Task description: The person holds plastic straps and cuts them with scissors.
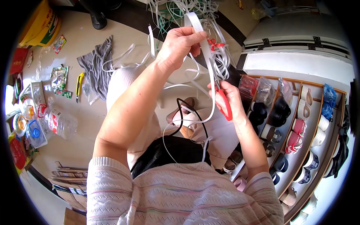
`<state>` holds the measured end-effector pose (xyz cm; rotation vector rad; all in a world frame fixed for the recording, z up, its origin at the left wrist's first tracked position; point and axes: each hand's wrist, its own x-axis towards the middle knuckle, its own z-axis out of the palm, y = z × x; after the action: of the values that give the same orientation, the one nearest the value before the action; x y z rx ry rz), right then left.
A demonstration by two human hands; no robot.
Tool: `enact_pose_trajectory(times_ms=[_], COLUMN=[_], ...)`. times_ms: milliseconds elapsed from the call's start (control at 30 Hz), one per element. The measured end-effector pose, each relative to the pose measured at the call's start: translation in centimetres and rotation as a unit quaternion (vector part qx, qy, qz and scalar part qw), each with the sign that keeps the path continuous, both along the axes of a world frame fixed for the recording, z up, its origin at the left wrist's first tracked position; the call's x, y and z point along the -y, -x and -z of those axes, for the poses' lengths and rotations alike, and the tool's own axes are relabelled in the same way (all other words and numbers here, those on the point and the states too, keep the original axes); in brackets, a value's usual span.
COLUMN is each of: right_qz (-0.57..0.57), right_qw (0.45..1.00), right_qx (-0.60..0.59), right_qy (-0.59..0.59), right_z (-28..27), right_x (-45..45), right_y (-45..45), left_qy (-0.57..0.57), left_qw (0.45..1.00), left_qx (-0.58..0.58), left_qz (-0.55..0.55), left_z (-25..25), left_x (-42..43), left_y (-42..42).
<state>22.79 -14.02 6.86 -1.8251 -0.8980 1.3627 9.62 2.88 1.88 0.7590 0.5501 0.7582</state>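
Observation:
My left hand (182, 44) is raised near the top middle, its fingers pinched on a white strap (205, 47). The strap loops above the hand and runs down past the scissors, curving over my lap. Lower and to the right, my right hand (230, 98) holds red-handled scissors (224, 103). Their blades point up beside the strap; whether they touch it I cannot tell. A black cord handle (180, 116) rises from a black mesh bag (161, 152) on my lap. Behind my hands lies a tangled heap of white and green straps (221, 56).
A shoe rack (300, 150) stands at the right. On the floor at the left are a grey cloth (98, 62), a yellow cutter (79, 86), a plastic bottle (62, 123) and a yellow bucket (43, 26). Flattened cardboard (69, 183) lies at the lower left.

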Motion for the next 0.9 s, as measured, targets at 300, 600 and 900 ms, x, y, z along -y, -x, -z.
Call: enact_pose_trajectory(times_ms=[300, 600, 900], right_qz=[-0.014, -0.015, 0.003], right_qw=[0.998, 0.997, 0.999], right_qx=[0.050, 0.069, 0.048], right_qy=[-0.025, -0.020, 0.014], right_z=[0.2, 0.7, 0.1], right_x=[-0.6, 0.3, -0.2], right_y=[0.2, 0.0, -0.3], left_qy=[0.006, 0.020, 0.017], left_qw=[1.000, 1.000, 1.000], left_qx=[-0.004, 0.010, 0.016], left_qz=[0.020, -0.015, 0.018], left_z=[-0.4, 0.0, 0.0], left_x=[1.2, -0.3, 1.2], left_y=[-0.1, 0.0, -0.3])
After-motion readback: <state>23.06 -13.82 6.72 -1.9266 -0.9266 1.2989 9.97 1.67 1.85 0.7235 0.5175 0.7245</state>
